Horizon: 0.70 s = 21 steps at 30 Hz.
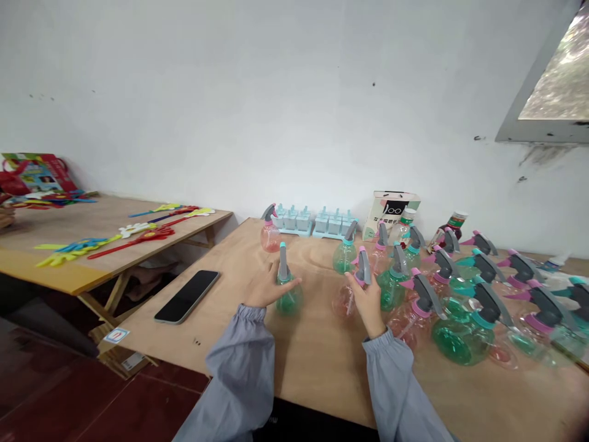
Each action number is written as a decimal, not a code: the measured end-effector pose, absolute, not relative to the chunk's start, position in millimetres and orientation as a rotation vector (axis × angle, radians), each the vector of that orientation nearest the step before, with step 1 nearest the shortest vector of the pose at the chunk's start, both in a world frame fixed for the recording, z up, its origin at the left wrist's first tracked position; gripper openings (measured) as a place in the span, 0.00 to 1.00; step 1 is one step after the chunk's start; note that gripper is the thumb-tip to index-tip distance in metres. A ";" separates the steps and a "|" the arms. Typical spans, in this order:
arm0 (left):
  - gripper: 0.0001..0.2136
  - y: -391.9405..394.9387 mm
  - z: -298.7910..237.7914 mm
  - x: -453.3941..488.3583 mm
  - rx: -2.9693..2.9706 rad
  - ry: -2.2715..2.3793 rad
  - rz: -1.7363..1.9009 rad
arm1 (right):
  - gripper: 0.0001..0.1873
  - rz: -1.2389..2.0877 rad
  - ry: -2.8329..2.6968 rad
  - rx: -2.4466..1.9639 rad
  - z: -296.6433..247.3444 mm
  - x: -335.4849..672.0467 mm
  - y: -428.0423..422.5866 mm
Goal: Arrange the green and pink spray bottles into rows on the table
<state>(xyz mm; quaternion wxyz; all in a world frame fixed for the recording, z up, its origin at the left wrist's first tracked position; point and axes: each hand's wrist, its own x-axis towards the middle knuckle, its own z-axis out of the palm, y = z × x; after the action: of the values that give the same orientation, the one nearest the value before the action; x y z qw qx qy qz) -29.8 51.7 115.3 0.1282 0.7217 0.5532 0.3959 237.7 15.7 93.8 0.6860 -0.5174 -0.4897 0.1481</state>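
My left hand is closed around the upper part of a green spray bottle, its thumb lying across the front. The bottle has a grey trigger head with a turquoise nozzle and stands upright on the table. To the right, a pink spray bottle with a grey and pink head is gripped near its neck by my right hand. Part of each bottle is covered by my fingers. Just behind them stand a green spray bottle and, farther left, a pink spray bottle.
Several more spray bottles crowd the right side, including a green one. Blue ice-pop moulds and a printed box stand near the wall. A phone lies at left. Colourful hand-shaped toys lie on another table.
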 end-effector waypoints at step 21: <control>0.33 52.4 111.1 -7.1 1.812 1.254 1.345 | 0.56 0.204 -1.342 -1.235 33.4 244.4 2.7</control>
<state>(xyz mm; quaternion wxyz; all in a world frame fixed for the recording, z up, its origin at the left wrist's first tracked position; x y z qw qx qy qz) -7.1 52.4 111.1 0.2767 0.6745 0.4668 0.5006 244.4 2.7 33.4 0.6078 -0.5343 -0.5809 0.0881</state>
